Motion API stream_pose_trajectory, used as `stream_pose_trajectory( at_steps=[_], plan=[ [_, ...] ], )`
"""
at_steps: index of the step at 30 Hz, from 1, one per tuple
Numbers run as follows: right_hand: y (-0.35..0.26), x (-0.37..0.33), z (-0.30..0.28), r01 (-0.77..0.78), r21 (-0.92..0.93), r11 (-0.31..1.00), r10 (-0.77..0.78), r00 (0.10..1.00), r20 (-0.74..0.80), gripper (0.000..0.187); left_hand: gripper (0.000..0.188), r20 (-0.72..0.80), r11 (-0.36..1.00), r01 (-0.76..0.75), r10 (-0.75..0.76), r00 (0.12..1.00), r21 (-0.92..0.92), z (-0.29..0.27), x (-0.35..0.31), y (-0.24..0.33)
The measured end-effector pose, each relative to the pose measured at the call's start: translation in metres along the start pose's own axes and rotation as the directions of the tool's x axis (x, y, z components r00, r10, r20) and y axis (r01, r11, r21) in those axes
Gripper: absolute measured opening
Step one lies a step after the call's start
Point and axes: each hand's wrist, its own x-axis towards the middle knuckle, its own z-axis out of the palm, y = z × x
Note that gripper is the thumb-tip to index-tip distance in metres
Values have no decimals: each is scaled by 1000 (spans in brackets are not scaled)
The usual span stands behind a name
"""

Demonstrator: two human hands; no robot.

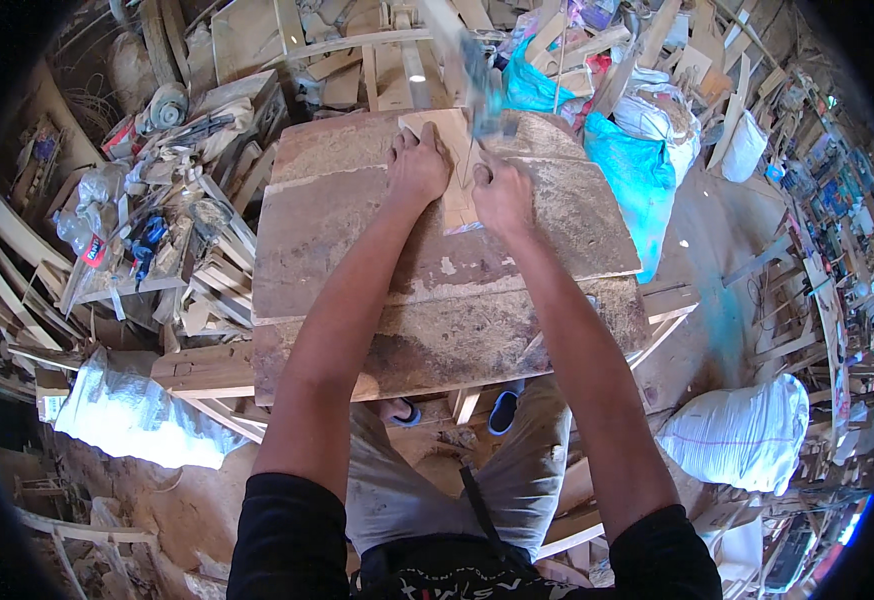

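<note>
A pale flat wooden piece [457,212] lies on the worn board tabletop [327,230], with dark lines running along it. My left hand [418,172] rests over its left edge, fingers stretched forward and pressing down. At the right edge, my right hand [502,193] has its fingers curled and its thumb and index against the wood, closed on that side. Just beyond the hands, a grey and teal machine part [479,95] stands over the far end of the piece. It is smeared, so its exact kind is unclear.
Wood scraps [222,270] and a plastic bottle [82,235] crowd the left. A turquoise bag [629,170] hangs by the table's right edge. A white sack [742,435] sits on the floor to the right, and clear plastic wrapping [142,410] lies at lower left.
</note>
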Motion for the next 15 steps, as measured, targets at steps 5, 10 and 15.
stream_pose_trajectory(
  at_steps=[5,10,15],
  plan=[
    [1,4,5,9,-13,1000,-9,1000,2,40,40,-122,996,-40,50,991,83,12,4,-11],
    [3,5,1,-54,-38,998,57,995,80,37,41,-82,998,-23,28,996,57,15,6,-9],
    [-8,4,-4,-31,-33,999,33,998,50,37,43,-88,998,-21,26,996,60,14,9,-12]
  ],
)
